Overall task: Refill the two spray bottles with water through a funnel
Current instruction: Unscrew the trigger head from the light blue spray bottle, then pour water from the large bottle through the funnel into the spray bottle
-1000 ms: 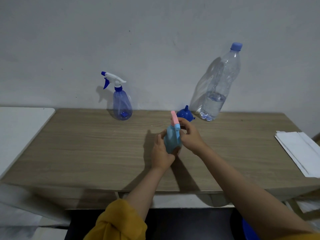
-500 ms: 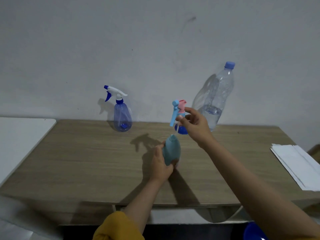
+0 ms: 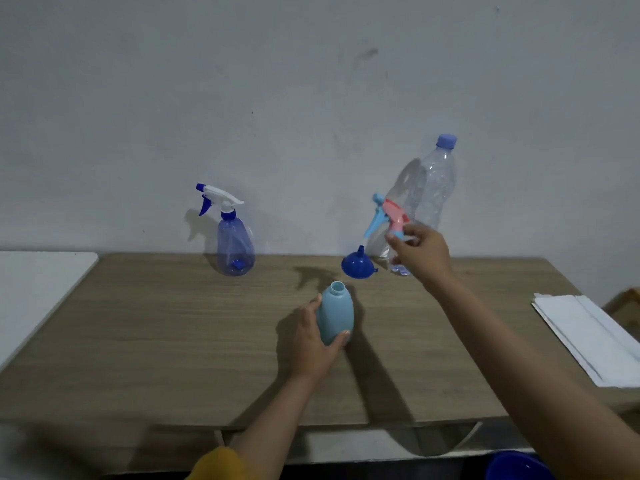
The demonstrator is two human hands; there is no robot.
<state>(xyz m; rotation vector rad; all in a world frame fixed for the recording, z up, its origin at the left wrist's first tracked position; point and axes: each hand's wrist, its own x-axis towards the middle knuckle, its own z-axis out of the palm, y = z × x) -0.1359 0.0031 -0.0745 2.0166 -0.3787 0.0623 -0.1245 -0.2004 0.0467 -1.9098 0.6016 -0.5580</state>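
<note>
My left hand point(image 3: 311, 337) grips a light-blue spray bottle body point(image 3: 335, 315) that stands upright on the wooden table point(image 3: 156, 341), its neck uncovered. My right hand point(image 3: 420, 254) holds the pink and light-blue spray head point(image 3: 388, 216) in the air, off to the right of that bottle. A dark-blue funnel point(image 3: 358, 266) lies upside down on the table just left of my right hand. A tall clear water bottle point(image 3: 431, 192) with a blue cap stands at the wall behind my right hand. A translucent blue spray bottle point(image 3: 235, 244) with a white trigger stands back left.
A stack of white paper point(image 3: 588, 334) lies at the table's right end. A white surface point(image 3: 34, 289) adjoins the table on the left. A blue round object point(image 3: 516, 467) shows at the bottom right, below the table edge.
The spray head came off the light-blue bottle. My right hand has carried it up and to the right, toward the water bottle. My left hand has stayed on the bottle body.
</note>
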